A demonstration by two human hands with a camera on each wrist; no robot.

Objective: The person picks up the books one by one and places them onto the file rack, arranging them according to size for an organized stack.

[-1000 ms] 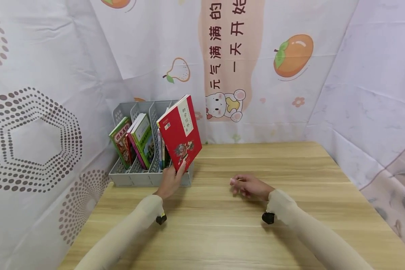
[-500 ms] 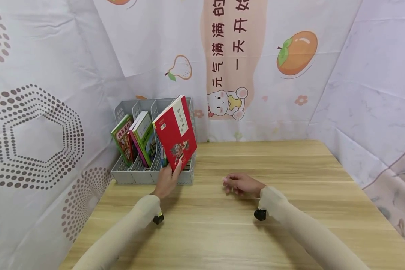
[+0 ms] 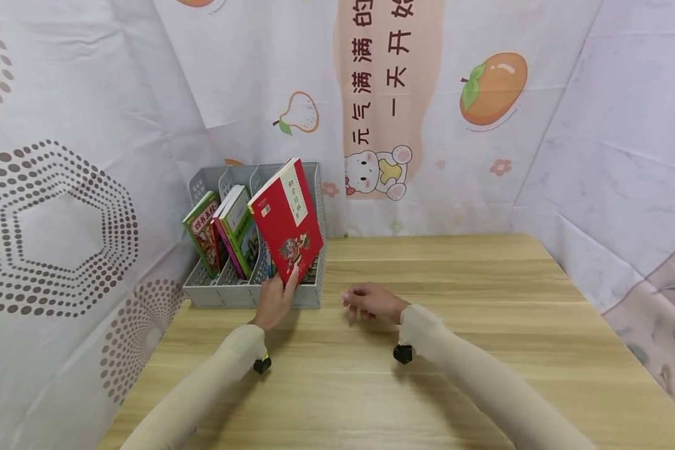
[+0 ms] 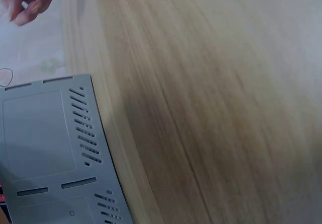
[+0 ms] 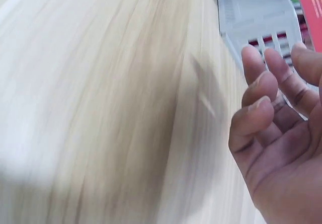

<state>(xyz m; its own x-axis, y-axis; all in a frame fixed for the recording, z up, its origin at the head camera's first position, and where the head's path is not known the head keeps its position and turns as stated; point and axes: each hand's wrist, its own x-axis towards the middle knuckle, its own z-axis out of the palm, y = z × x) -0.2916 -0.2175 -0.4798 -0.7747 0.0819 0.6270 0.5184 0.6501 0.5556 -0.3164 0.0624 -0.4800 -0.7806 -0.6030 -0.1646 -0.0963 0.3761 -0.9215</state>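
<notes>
A red book [image 3: 289, 219] with a white title strip leans back over the right-hand compartment of the grey file rack [image 3: 225, 297]. My left hand [image 3: 275, 303] pinches its lower edge, thumb on the front cover. My right hand [image 3: 375, 300] is held over the table, right of the rack, its fingers loosely curled around nothing. In the right wrist view the right hand [image 5: 282, 133] shows its palm and curled fingers, with a corner of the red book [image 5: 312, 7] behind. The left wrist view shows mainly the rack [image 4: 37, 133] and the table.
Other books stand in the rack's compartments: a green-edged one [image 3: 204, 231] at the left and a green-and-white one [image 3: 242, 228] in the middle. The wooden table [image 3: 455, 269] extends to the right. Printed cloth [image 3: 484, 175] hangs behind the table.
My left hand has moved the red book leftward, so that it stands over the rack's right compartment. The right hand has moved left across the table, closer to the rack.
</notes>
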